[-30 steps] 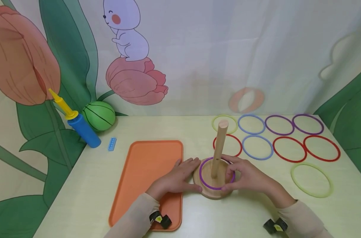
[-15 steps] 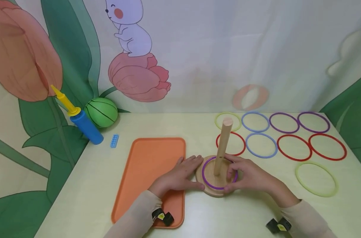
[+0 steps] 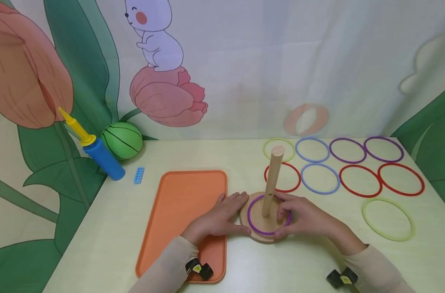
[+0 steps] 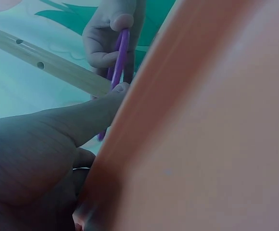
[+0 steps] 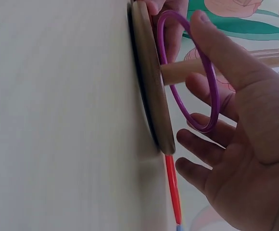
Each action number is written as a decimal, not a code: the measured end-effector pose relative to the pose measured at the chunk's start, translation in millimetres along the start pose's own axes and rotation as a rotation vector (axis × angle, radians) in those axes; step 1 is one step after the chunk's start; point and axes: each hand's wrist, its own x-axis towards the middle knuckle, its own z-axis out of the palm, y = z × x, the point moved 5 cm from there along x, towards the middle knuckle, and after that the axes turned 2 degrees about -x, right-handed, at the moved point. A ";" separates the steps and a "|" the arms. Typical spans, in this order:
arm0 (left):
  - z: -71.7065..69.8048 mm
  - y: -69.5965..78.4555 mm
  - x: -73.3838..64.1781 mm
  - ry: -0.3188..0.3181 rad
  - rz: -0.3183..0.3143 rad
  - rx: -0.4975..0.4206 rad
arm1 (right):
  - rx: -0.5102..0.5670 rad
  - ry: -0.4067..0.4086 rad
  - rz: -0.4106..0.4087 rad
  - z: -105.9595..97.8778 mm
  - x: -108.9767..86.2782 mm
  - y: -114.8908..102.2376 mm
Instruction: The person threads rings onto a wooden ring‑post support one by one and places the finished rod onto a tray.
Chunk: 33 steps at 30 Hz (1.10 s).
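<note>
A round wooden base (image 3: 257,221) with an upright wooden peg (image 3: 272,179) stands on the table, right of the orange tray (image 3: 182,195). Around the peg, low over the base, is a purple ring (image 3: 265,233). My right hand (image 3: 306,215) pinches the ring's right side between thumb and fingers; in the right wrist view the ring (image 5: 215,106) is tilted, its lower part apart from the base. My left hand (image 3: 220,217) lies across the tray's right edge with its fingers extended, fingertips and thumb at the base's left rim.
Several rings lie flat at the back right, among them a red ring (image 3: 360,197) and a blue ring (image 3: 320,193). A yellow-green ring (image 3: 388,239) lies nearer. At the left are a blue and yellow hand pump (image 3: 104,159), a green ball (image 3: 122,140) and a small blue brick (image 3: 139,175).
</note>
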 end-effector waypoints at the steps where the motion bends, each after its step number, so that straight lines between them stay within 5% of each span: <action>1: 0.3 -0.3 0.0 0.001 0.001 0.002 | 0.003 0.000 -0.001 1.2 0.0 0.4; 33: 1.2 0.5 1.7 0.019 0.023 0.038 | -0.072 0.021 -0.008 16.1 3.8 3.6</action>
